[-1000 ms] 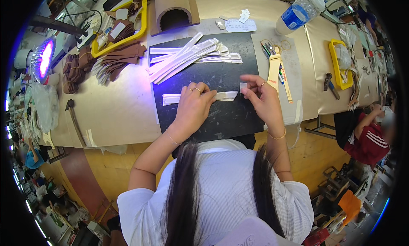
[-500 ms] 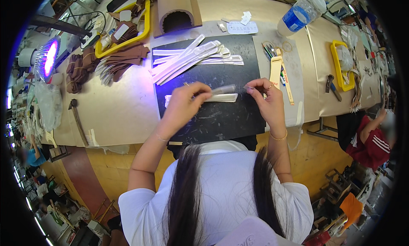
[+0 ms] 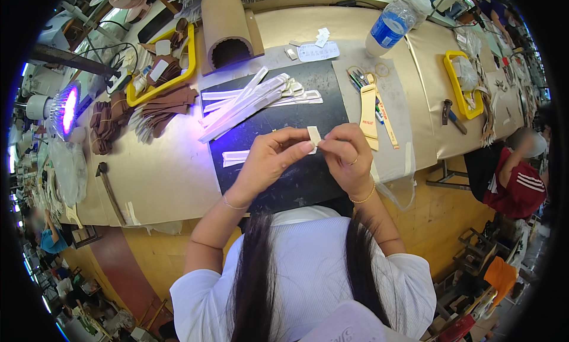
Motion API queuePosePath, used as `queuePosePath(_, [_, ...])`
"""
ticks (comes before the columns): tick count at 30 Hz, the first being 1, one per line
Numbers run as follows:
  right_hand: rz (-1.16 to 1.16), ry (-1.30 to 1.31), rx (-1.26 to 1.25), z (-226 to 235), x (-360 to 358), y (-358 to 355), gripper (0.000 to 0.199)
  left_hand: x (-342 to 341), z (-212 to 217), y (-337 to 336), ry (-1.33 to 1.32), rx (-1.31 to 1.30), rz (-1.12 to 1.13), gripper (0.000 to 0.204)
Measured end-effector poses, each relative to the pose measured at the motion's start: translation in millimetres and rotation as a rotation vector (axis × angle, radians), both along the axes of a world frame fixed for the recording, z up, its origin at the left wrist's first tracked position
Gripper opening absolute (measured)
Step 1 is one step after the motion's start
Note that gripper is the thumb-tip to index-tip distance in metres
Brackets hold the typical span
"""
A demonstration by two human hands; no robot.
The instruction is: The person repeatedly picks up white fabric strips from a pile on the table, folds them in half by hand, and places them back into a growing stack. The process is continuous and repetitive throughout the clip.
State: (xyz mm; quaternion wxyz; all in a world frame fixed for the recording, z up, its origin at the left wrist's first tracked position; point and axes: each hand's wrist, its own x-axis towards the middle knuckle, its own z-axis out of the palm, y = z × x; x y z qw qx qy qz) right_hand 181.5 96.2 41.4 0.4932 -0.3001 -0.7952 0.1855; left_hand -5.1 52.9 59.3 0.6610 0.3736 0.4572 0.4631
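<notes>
A short pale white strip [image 3: 314, 134] stands up between the thumb and fingers of my left hand [image 3: 269, 158]. My right hand [image 3: 348, 158] is closed right beside it, fingertips pinched together at the strip's edge; whatever they hold is too small to make out. Both hands are over a black cutting mat [image 3: 284, 191]. Partly covered by my left hand, a flat white band [image 3: 235, 157] lies on the mat. Farther back, a loose pile of long white bands [image 3: 252, 102] fans across the mat.
Right of the mat lie cream strips [image 3: 368, 114] and several pens. A bottle [image 3: 388, 31] with a blue label stands behind them. Brown strap pieces [image 3: 169, 102], a yellow tray [image 3: 192, 60] and a lit lamp [image 3: 68, 111] are at left. Hammers [image 3: 109, 191] [image 3: 455, 117] lie on both sides.
My hands have come together; before, they were apart, the left with a blurred strip and the right pinching a small thin piece. The view has shifted slightly.
</notes>
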Motion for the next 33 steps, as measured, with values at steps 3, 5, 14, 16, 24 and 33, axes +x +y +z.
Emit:
queuePosePath(3, [0.004,-0.032,0.008,2,-4,0,0.028,8,0,1,-0.004,0.104,0.141,0.022])
queuePosePath(5, [-0.015,-0.044,-0.072,10,-9,-1,0.026,8,-3,1,0.120,0.189,0.196,0.023])
queuePosePath(14, [-0.094,0.055,-0.351,15,-10,-6,0.014,21,0,1,0.823,0.736,0.277,0.030])
queuePosePath(16, [-0.112,0.083,-0.394,16,-9,-8,0.012,23,-1,4,0.887,0.831,0.277,0.031])
queuePosePath(24, [-0.051,0.073,-0.388,16,0,-9,0.008,17,0,0,0.871,0.709,0.149,0.029])
queuePosePath(33, [-0.022,0.136,-0.461,5,6,-22,0.014,11,-3,0,0.473,0.341,-0.018,0.022])
